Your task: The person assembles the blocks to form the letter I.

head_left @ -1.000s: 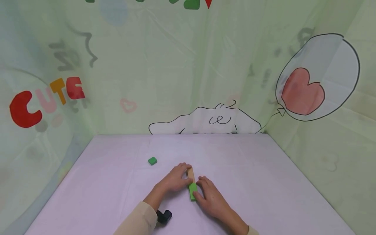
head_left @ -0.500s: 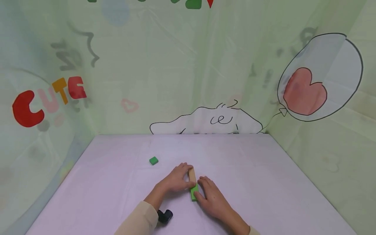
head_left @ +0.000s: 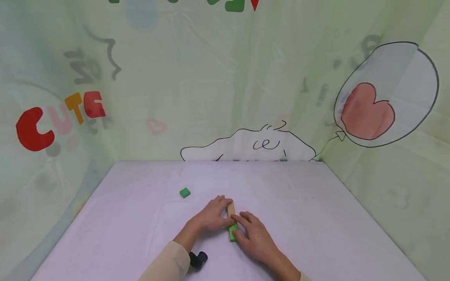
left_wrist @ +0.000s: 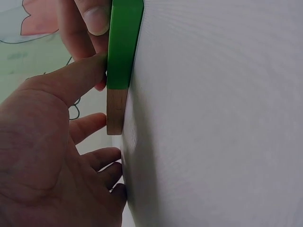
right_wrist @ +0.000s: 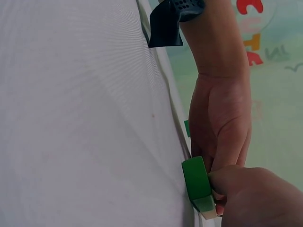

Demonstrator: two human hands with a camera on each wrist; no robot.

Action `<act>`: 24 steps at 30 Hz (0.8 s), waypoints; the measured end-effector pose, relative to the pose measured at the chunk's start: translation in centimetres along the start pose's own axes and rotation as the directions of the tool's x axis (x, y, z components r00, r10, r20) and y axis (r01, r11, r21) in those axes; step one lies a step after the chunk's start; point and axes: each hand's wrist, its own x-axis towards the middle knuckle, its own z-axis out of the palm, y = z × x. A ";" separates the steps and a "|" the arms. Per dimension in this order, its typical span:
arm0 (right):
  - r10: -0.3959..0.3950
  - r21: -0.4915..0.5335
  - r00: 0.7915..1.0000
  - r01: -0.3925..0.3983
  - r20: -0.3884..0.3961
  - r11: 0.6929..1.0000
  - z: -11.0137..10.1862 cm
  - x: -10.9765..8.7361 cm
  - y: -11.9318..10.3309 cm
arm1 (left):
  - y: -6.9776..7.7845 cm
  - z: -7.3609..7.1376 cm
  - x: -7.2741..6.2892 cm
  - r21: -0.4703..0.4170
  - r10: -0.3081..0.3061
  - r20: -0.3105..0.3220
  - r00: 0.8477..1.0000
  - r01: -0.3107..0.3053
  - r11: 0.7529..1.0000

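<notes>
A slim block (head_left: 233, 234), bright green at the near end and plain wood at the far end, lies lengthwise on the white table. My left hand (head_left: 212, 215) grips it from the left, index fingertip at the wooden far end and thumb across the green part. From the right, my right hand (head_left: 256, 236) pinches the green part, thumb near its close end and index finger beside the left thumb. In the left wrist view the green side (left_wrist: 124, 47) meets the wooden end (left_wrist: 116, 111). Fingers partly cover the block's top.
A small green block (head_left: 184, 192) sits farther back on the left. A black device (head_left: 199, 260) is at the left wrist beside the beige sleeve (head_left: 168, 261). Printed fabric walls (head_left: 211, 78) enclose the table (head_left: 299, 195) at the back and sides.
My left thumb has slid toward the near end, over the green part. My right index finger has moved left onto the block beside the left thumb. The block stays nearly in place.
</notes>
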 end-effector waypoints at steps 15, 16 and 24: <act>-0.022 -0.058 0.999 0.021 -0.029 0.998 0.0 0.3 0.2 | 0.2 0.0 -0.1 -0.008 -0.009 -0.001 1.000 0.009 1.000; -0.022 -0.063 0.999 0.020 -0.028 0.998 0.0 0.4 0.2 | 0.2 0.0 -0.1 -0.012 -0.008 0.001 1.000 0.008 1.000; -0.035 -0.066 0.998 0.032 -0.043 0.997 0.1 0.4 0.1 | 0.1 -0.1 -0.1 -0.018 -0.017 0.006 1.000 0.017 1.000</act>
